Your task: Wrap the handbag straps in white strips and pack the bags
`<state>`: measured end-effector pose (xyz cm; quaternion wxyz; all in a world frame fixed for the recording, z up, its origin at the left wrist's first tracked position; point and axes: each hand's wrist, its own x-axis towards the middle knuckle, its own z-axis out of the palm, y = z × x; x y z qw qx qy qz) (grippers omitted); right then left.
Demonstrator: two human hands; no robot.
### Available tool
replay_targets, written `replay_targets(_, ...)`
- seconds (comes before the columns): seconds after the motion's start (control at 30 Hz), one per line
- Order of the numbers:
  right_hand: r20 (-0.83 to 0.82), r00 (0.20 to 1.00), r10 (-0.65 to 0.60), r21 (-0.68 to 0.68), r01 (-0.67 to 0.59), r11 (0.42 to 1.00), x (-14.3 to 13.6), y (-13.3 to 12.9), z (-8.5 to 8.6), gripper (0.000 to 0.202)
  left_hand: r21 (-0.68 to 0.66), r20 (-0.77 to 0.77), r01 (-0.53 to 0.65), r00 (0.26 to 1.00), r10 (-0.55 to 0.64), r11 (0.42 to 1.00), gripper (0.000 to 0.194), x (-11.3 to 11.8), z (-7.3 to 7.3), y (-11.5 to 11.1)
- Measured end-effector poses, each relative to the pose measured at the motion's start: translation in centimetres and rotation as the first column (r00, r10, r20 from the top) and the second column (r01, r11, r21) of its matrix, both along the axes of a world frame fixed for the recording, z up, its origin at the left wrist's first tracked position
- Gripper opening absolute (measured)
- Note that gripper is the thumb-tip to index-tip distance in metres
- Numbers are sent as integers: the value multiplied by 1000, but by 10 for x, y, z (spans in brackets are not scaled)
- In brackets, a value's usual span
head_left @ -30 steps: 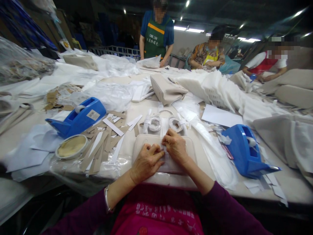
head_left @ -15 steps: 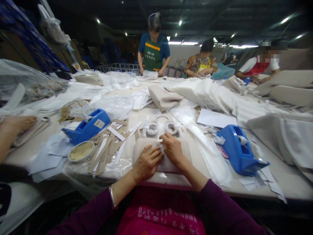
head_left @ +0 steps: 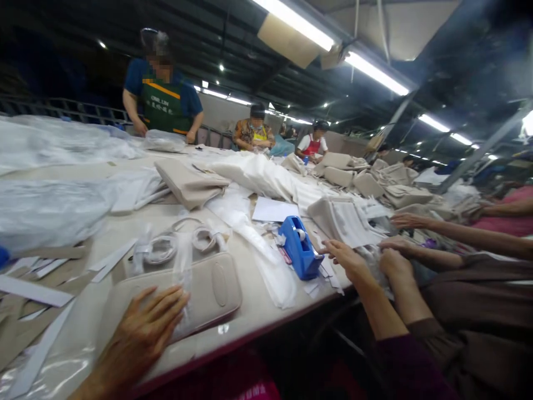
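My left hand lies flat with spread fingers on a beige bag at the table's front edge. A translucent strip runs over the bag beside my fingertips. Behind the bag are two wrapped, coiled straps. My right hand reaches out to the right, its fingertips at the cutting end of a blue tape dispenser. Whether tape is between those fingers is too small to tell.
Paper and cardboard strips lie at the left. Another beige bag and white padding are farther back. At the right, co-workers' hands are close to my right hand. A person in a green apron stands across the table.
The view has swung to the right. My right hand has left the bag and moved over to the right dispenser. My left hand stays on the bag, its fingers now flat.
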<state>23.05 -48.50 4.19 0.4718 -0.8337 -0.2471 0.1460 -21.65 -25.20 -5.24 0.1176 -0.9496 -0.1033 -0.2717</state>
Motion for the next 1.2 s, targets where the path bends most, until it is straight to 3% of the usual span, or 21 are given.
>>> replay_targets(0.13,-136,980,143,118,-127,985,-10,10,-4,41,53,8,26,1000,-26,998,46,-1,-4,4)
replay_targets(0.33,-269,962,41,167,5,986,-10,32,1,35,-3,48,-1,999,1,1000,62,0,-14,7)
replay_targets(0.5,-225,974,-33,270,95,958,-21,7,3,38,-78,81,-26,996,32,997,64,1,-21,9)
replay_targets(0.63,-316,947,-58,276,150,949,-42,-25,-19,40,-106,94,-9,995,19,994,65,1,-22,9)
replay_targets(0.73,-375,925,-53,254,158,954,-48,-33,-44,37,-162,104,-20,994,37,987,62,1,-22,7)
replay_targets(0.87,-221,967,-127,146,162,976,-40,-34,-61,25,-135,97,-4,995,17,991,62,0,-20,9)
replay_targets(0.97,160,975,-153,-124,173,977,-37,-43,-52,13,-44,39,18,999,-16,999,59,0,-16,10)
replay_targets(1.03,517,856,11,-311,176,934,-47,-47,-33,12,-16,13,26,1000,-26,1000,52,1,-9,7)
replay_targets(1.1,737,612,287,-448,124,885,-67,-41,-5,19,-23,25,23,999,-22,999,44,1,0,-1)
replay_targets(1.17,733,404,547,-591,-20,807,-92,-21,27,23,-64,33,-5,999,7,998,39,2,9,-11)
replay_targets(1.2,667,326,670,-674,-119,729,-106,-5,42,23,-98,37,-21,999,24,995,36,2,12,-15)
